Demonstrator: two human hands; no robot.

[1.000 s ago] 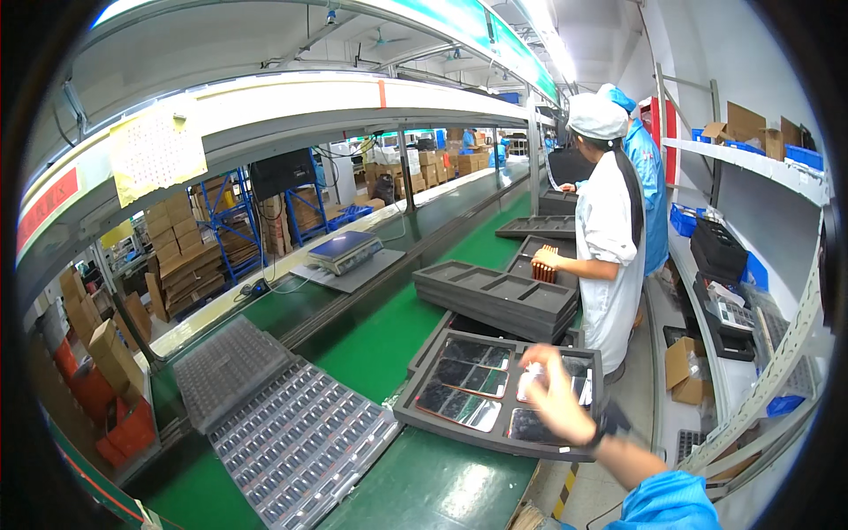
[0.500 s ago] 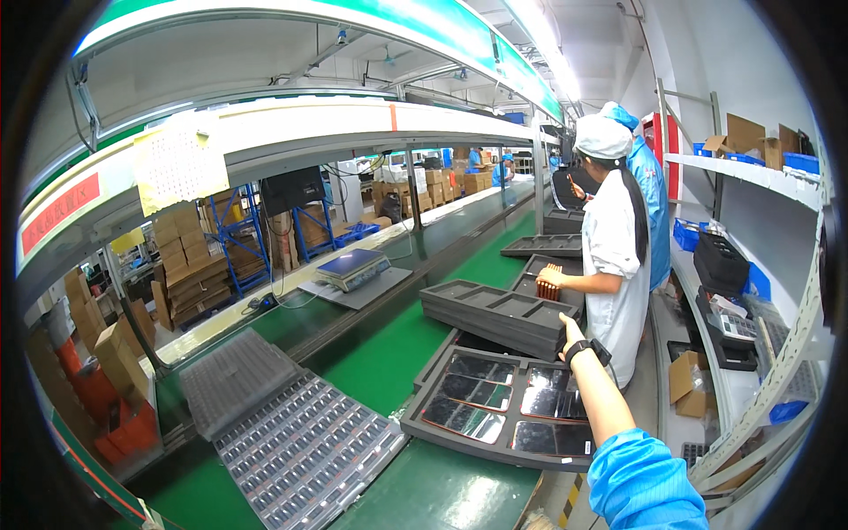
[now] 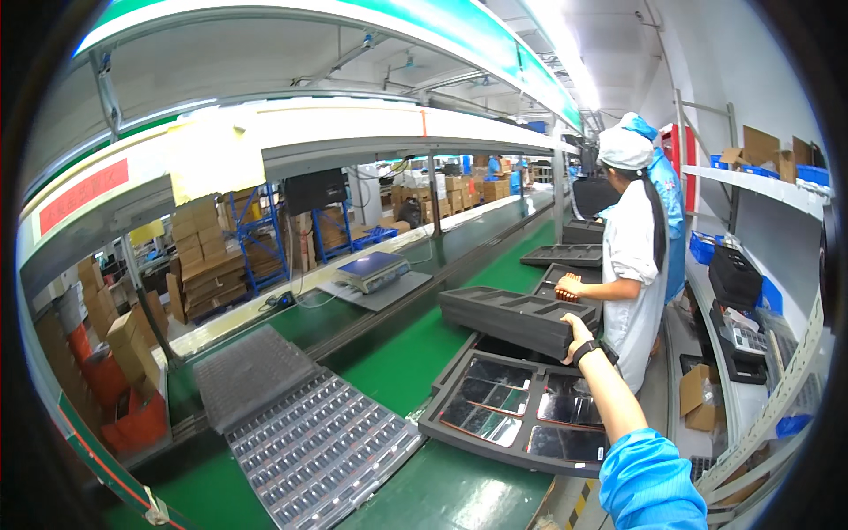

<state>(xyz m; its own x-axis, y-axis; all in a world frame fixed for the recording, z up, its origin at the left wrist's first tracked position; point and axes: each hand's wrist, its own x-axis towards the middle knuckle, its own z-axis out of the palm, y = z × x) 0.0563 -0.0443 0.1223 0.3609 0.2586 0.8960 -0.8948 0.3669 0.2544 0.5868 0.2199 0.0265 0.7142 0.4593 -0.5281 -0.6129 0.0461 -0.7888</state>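
Observation:
My right hand [image 3: 578, 339] reaches in from the lower right, its fingers closed round the right end of a thick black foam tray [image 3: 503, 320]. That tray has empty rectangular pockets on top and looks like more than one layer. It sits tilted above another black foam tray [image 3: 521, 450], in whose pockets lie several glossy dark flat panels like phone screens [image 3: 481, 422]. A black band [image 3: 585, 352] circles my right wrist. My left hand is out of view.
A clear plastic tray [image 3: 322, 442] of small parts lies left on the green belt [image 3: 362, 367]. Behind it are a dark ribbed sheet [image 3: 252, 375] and a scale [image 3: 373, 272]. A co-worker in white [image 3: 632, 238] holds a row of orange-brown pieces [image 3: 568, 287]. Shelves [image 3: 760, 181] line the right.
The whole scene has shifted a little to the right in view. My right hand keeps its grip on the foam tray, which stays in nearly the same place above the lower tray.

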